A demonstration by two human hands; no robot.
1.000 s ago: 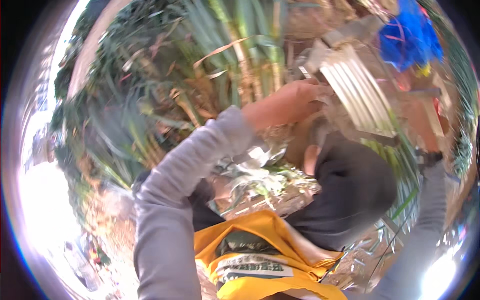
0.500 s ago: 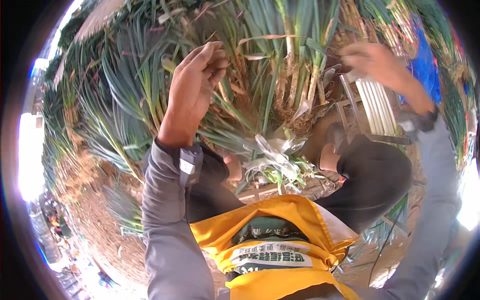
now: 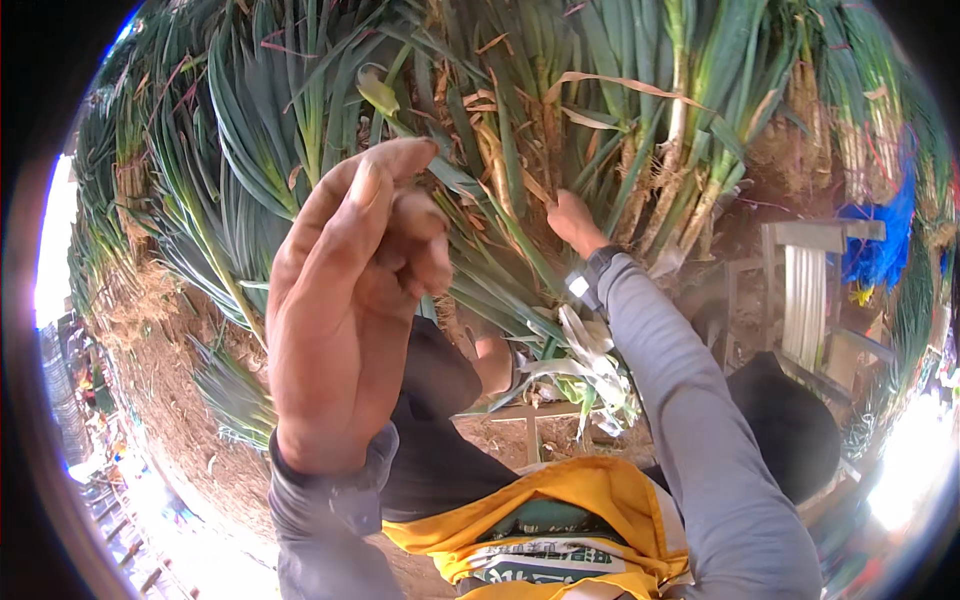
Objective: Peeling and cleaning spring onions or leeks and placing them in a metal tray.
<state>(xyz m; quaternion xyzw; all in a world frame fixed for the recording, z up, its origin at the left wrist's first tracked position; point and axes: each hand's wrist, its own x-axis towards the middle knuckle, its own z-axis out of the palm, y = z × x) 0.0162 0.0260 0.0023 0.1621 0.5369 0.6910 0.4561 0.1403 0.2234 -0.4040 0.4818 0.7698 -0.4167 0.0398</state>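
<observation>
Close up at left, my left hand [image 3: 345, 300] is raised with its fingers curled in, and I see nothing in them. Behind it lie long green onions [image 3: 235, 120] with broad green leaves. My right hand [image 3: 575, 222] reaches in among pale stalks and dry leaves at the middle of the heap. Its fingers are closed there; what they hold, if anything, is hidden. Right of that hand stand green onions with whitish stems and dirty roots [image 3: 665, 170]. Stripped pale leaves [image 3: 590, 365] lie in a small pile below my right wrist.
A low stool with white slats [image 3: 805, 300] stands at right, beside blue plastic [image 3: 880, 245]. More bundled green onions [image 3: 850, 130] fill the far right. Bare soil [image 3: 180, 410] shows at left. My dark-trousered knees flank the leaf pile.
My right hand has swung from above the stool leftward into the stalks. The left hand has come up closer to the camera, still curled. The view has shifted slightly.
</observation>
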